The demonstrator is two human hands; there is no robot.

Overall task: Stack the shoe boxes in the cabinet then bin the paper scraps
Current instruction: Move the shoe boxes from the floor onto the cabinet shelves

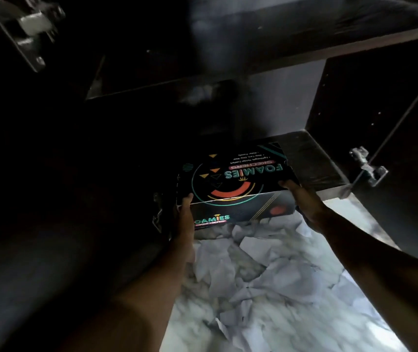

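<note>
Nearest, white paper scraps (261, 273) strewn over a pale marbled floor (350, 323), with two bare forearms reaching forward above them. Beyond, left hand (185, 212) and right hand (298, 193) clamped on opposite ends of a black Skechers Foamies shoe box (233, 181), thumbs over the lid edge, remaining fingers hidden, box at the front lip of the bottom shelf (312, 161). Farthest, dark cabinet (266, 107) interior, hinge (366, 167) on the open right door.
</note>
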